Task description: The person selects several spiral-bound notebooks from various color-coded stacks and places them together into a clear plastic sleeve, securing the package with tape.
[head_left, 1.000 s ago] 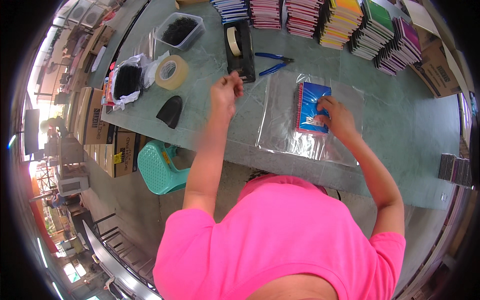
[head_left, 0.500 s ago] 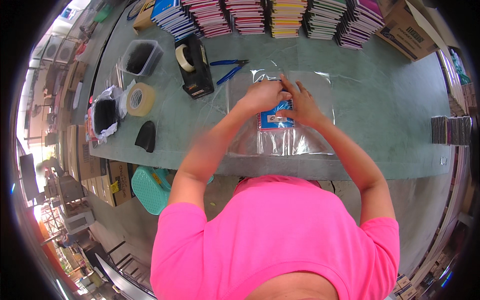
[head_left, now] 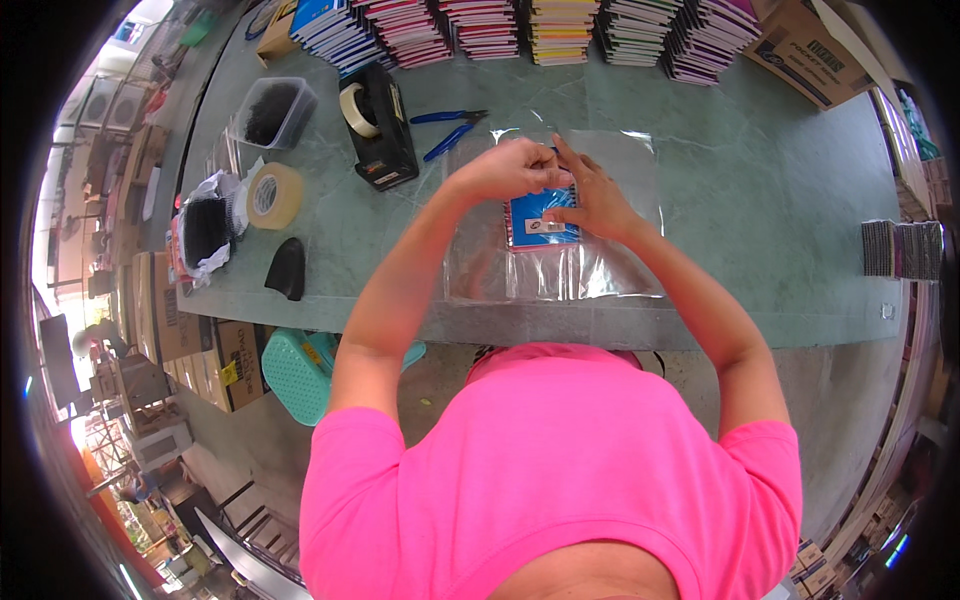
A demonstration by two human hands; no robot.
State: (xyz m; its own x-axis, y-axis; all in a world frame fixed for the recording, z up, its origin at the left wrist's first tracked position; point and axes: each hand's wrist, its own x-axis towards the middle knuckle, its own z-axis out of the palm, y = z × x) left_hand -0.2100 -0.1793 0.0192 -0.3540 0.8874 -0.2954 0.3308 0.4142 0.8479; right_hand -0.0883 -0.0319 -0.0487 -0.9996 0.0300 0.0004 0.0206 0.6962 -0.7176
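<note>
A small blue spiral notebook (head_left: 534,228) lies on a sheet of clear plastic film (head_left: 480,270) in front of me. My left hand (head_left: 513,168) is over the notebook's far end, its fingers bent and pressed together by the spiral. Whatever those fingers pinch is too small to make out. My right hand (head_left: 603,203) lies along the spiral side with its fingers stretched forward and apart. Its thumb rests across the blue cover and steadies it.
Blue-handled cutters (head_left: 449,133) and a black tape dispenser (head_left: 383,130) lie left of the film. Further left are a tape roll (head_left: 274,196) and a plastic tub of black pieces (head_left: 275,113). Notebook stacks (head_left: 565,30) line the back, beside a cardboard box (head_left: 812,58).
My left hand has lifted slightly and its fingers have drawn together near the spiral, uncovering more of the blue cover. My right hand keeps its place on the notebook. The view has shifted a little.
</note>
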